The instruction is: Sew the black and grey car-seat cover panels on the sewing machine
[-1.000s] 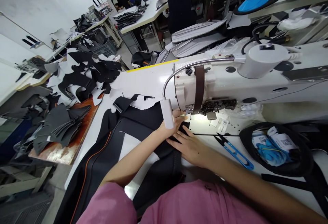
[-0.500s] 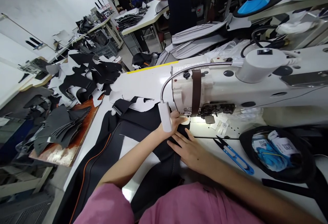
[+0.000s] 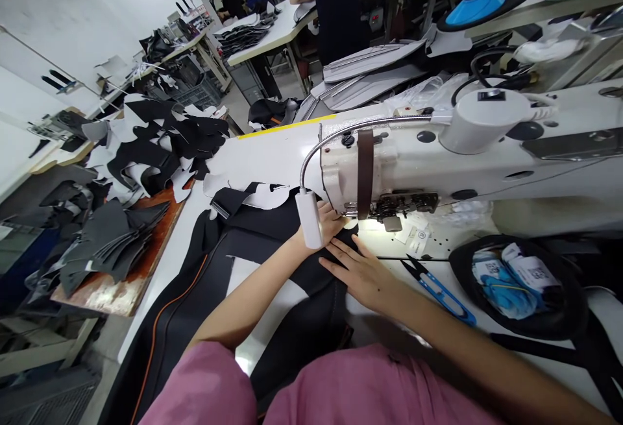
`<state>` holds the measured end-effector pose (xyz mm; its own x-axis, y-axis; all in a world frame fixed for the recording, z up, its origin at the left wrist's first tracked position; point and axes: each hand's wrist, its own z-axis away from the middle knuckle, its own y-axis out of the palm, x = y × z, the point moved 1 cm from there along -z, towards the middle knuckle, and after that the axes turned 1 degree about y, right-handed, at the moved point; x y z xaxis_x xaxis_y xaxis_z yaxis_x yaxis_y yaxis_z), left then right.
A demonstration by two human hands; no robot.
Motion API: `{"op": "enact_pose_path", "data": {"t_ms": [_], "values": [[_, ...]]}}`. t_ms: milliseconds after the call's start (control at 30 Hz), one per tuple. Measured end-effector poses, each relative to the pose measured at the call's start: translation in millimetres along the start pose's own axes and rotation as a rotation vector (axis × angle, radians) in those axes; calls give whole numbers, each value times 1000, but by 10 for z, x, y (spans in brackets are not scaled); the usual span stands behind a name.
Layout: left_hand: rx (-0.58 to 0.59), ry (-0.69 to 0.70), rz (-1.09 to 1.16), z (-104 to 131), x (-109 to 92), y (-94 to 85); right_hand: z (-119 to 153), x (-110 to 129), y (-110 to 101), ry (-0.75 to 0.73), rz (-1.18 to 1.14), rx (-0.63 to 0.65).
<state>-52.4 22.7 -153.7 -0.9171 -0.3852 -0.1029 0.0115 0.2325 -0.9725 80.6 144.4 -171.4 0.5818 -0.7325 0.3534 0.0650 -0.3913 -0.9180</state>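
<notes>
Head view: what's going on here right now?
A person's left hand, partly behind a small white rectangular lamp, rests on black sheet fabric near a white sewing machine; the right hand lies spread beside it, fingertips on the fabric. Blue dark-bladed snips lie on the right.

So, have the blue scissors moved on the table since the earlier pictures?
No. The blue scissors lie at the same spot by the metal plate; both shifted slightly left together in the picture, so probably only the camera moved.
</notes>
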Motion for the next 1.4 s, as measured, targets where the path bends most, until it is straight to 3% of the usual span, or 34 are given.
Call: {"op": "enact_pose_path", "data": {"t_ms": [167,300,433,567,667,767,1000,1233,1400], "values": [[-16,-88,-86,5,-170,133,116,228,0,185,133,-132],[73,-135,-134,-63,-328,55,233,430,4,219,210,-214],[177,-127,-162,-167,-443,-41,211,387,-41,228,243,-201],[154,-151,-112,-150,-322,-151,211,315,-79,231,261,-164],[86,-62,-24,-20,-142,-309,256,310,-68,177,265,-178],[162,10,73,94,-115,-395,275,304,-51,154,262,-196],[295,-389,148,-78,-586,-260,221,208,-70,163,278,-178],[268,-421,233,-113,-635,-310,230,160,-23,90,302,-236],[396,-497,107,-176,-724,-325,239,151,-37,67,252,-258]]}}
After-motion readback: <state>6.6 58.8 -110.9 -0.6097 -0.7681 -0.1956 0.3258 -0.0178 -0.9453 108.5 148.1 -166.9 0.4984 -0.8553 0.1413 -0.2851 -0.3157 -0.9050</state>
